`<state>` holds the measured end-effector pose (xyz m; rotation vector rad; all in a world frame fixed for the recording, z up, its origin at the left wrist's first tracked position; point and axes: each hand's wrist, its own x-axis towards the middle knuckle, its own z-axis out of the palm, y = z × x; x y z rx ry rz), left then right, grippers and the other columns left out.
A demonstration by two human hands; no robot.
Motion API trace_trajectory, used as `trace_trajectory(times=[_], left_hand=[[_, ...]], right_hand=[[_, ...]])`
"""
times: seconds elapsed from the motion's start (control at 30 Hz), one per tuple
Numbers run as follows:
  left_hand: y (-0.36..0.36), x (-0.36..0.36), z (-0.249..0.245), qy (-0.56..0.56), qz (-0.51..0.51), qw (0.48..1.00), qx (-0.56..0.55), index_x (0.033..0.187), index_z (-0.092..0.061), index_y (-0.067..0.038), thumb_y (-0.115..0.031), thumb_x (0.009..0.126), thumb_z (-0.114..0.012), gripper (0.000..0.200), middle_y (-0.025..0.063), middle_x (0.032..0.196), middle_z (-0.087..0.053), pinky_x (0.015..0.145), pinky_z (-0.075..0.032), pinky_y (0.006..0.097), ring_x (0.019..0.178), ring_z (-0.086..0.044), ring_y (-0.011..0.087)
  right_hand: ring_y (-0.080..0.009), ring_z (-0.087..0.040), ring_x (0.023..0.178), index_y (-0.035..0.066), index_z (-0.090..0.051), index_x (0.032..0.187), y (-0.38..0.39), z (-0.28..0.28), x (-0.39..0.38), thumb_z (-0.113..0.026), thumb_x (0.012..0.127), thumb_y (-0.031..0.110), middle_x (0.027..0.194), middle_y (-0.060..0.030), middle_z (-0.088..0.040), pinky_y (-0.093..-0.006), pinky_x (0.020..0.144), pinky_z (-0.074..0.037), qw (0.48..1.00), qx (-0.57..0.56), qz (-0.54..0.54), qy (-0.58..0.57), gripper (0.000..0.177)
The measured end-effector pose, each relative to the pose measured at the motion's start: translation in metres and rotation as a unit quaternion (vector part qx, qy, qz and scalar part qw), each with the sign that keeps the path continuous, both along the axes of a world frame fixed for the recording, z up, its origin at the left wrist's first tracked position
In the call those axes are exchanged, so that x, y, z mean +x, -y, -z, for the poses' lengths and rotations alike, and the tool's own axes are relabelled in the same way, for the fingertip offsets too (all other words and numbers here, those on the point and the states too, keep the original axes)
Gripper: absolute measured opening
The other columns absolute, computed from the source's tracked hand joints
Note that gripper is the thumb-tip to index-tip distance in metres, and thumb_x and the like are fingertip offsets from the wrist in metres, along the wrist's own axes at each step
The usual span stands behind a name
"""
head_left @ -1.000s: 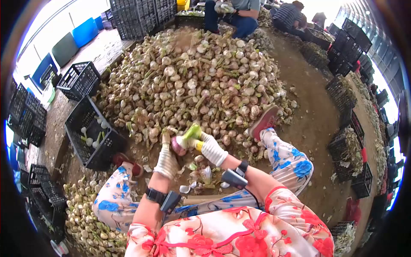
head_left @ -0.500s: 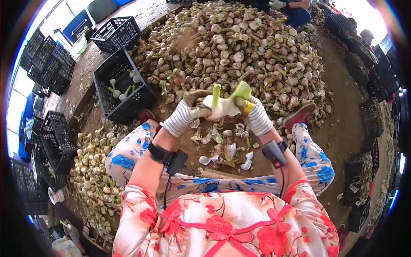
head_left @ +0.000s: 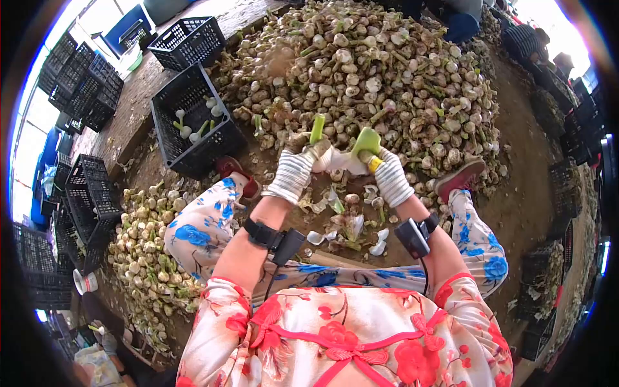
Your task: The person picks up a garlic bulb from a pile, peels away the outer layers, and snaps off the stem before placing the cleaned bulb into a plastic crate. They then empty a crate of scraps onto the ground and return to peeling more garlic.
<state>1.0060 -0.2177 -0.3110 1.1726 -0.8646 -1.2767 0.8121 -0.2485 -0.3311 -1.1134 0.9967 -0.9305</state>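
Note:
Both my hands wear striped work gloves and meet in front of the big garlic heap. My left hand is wrapped round a white garlic bulb whose cut green stem sticks up above the fingers. My right hand, with yellow on one finger, grips a wide green and white piece of garlic skin beside the bulb. Pale skin stretches between the two hands. Peeled skins and scraps lie on the ground below them.
At the left front stands a black crate holding several white bulbs. Another crate is behind it. A smaller garlic pile lies by my left leg. Stacked crates line both sides. A co-worker's gloved hand shows at lower left.
My left hand has closed further over the bulb, covering most of it. The skin between the hands looks stretched. The whole view has shifted slightly.

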Motion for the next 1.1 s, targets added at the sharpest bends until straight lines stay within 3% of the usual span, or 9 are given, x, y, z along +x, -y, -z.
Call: trace_trajectory(times=[0.17, 0.23, 0.37, 0.5, 0.57, 0.63, 0.7, 0.83, 1.1], left_hand=[[-0.014, -0.002, -0.008, -0.043, 0.146, 0.987, -0.056, 0.1, -0.059, -0.003, -0.026, 0.077, -0.065, 0.033, 0.0034, 0.093, -0.06, 0.073, -0.045, 0.0257, 0.083, -0.056, 0.012], [-0.017, -0.006, -0.009, -0.069, 0.142, 0.987, -0.036, 0.1, -0.059, -0.003, -0.026, 0.077, -0.065, 0.033, 0.0031, 0.093, -0.06, 0.074, -0.046, 0.0263, 0.085, -0.056, 0.012], [-0.015, -0.008, -0.001, -0.264, 0.061, 0.963, -0.015, 0.098, -0.057, -0.006, -0.026, 0.076, -0.066, 0.031, 0.0064, 0.092, -0.061, 0.066, -0.05, 0.0321, 0.081, -0.059, 0.0153], [0.016, 0.018, 0.016, -0.335, 0.013, 0.939, 0.073, 0.087, -0.056, -0.005, -0.035, 0.081, -0.058, 0.03, 0.0075, 0.075, -0.061, 0.063, -0.053, 0.0327, 0.07, -0.06, 0.0195], [0.019, 0.012, 0.019, -0.376, -0.028, 0.917, 0.133, 0.088, -0.057, -0.006, -0.03, 0.083, -0.053, 0.025, 0.0088, 0.079, -0.061, 0.066, -0.052, 0.0355, 0.072, -0.06, 0.0221], [0.033, 0.006, 0.05, -0.392, -0.007, 0.908, 0.147, 0.086, -0.057, -0.006, -0.032, 0.083, -0.052, 0.026, 0.0073, 0.079, -0.061, 0.066, -0.051, 0.0333, 0.071, -0.06, 0.0209], [0.031, -0.003, 0.06, -0.415, 0.001, 0.895, 0.164, 0.085, -0.058, -0.006, -0.033, 0.084, -0.051, 0.028, 0.0057, 0.078, -0.061, 0.066, -0.05, 0.0312, 0.07, -0.059, 0.0197], [0.013, -0.011, 0.032, -0.393, 0.006, 0.906, 0.159, 0.081, -0.056, -0.008, -0.024, 0.085, -0.051, 0.017, 0.0052, 0.07, -0.059, 0.055, -0.049, 0.0283, 0.061, -0.058, 0.0174], [0.024, -0.013, 0.053, -0.406, -0.013, 0.887, 0.218, 0.087, -0.056, -0.008, -0.026, 0.083, -0.053, 0.019, 0.0081, 0.076, -0.061, 0.051, -0.051, 0.0346, 0.065, -0.06, 0.0224]], right_hand=[[-0.0202, -0.058, 0.053, 0.0, -0.059, 0.084, 0.022, 0.075, -0.006, -0.058, 0.08, 0.021, 0.063, -0.0119, -0.06, -0.0325, 0.05, -0.048, 0.969, -0.085, 0.03, -0.232, 0.022], [-0.0285, -0.06, 0.058, 0.001, -0.059, 0.079, 0.005, 0.075, -0.005, -0.057, 0.078, 0.028, 0.065, -0.0154, -0.061, -0.0372, 0.055, -0.049, 0.794, -0.29, -0.124, -0.519, 0.027], [-0.0333, -0.061, 0.07, 0.002, -0.061, 0.082, -0.04, 0.087, -0.012, -0.05, 0.077, 0.027, 0.077, -0.0206, -0.061, -0.0387, 0.063, -0.049, 0.666, -0.181, -0.364, -0.626, 0.027], [-0.0344, -0.058, 0.087, 0.003, -0.058, 0.1, -0.038, 0.058, -0.027, -0.054, 0.073, 0.045, 0.091, -0.0199, -0.06, -0.0387, 0.075, -0.046, 0.713, -0.116, -0.452, -0.523, 0.051], [-0.0311, -0.052, 0.103, 0.004, -0.033, 0.127, -0.021, 0.041, -0.018, -0.066, 0.066, 0.038, 0.118, -0.02, -0.048, -0.0344, 0.084, -0.043, 0.801, -0.21, -0.328, -0.455, 0.078], [-0.0245, -0.049, 0.107, 0.007, -0.032, 0.129, -0.023, -0.001, 0.004, -0.069, 0.068, 0.015, 0.12, -0.0175, -0.046, -0.0318, 0.092, -0.04, 0.931, -0.222, -0.153, -0.244, 0.072], [-0.0198, -0.052, 0.101, 0.007, -0.042, 0.121, -0.022, -0.014, 0.017, -0.064, 0.071, 0.003, 0.117, -0.0148, -0.048, -0.0296, 0.086, -0.044, 0.911, -0.369, -0.07, -0.169, 0.055], [-0.0119, -0.058, 0.076, 0.002, -0.058, 0.095, -0.024, -0.006, 0.015, -0.058, 0.075, -0.004, 0.09, -0.0081, -0.059, -0.0238, 0.067, -0.047, 0.929, -0.32, -0.063, -0.176, 0.021], [-0.0055, -0.049, 0.072, 0.001, -0.059, 0.093, -0.041, -0.008, 0.016, -0.064, 0.077, 0.006, 0.08, -0.0023, -0.061, -0.0217, 0.064, -0.044, 0.987, -0.085, -0.133, -0.035, 0.017]])
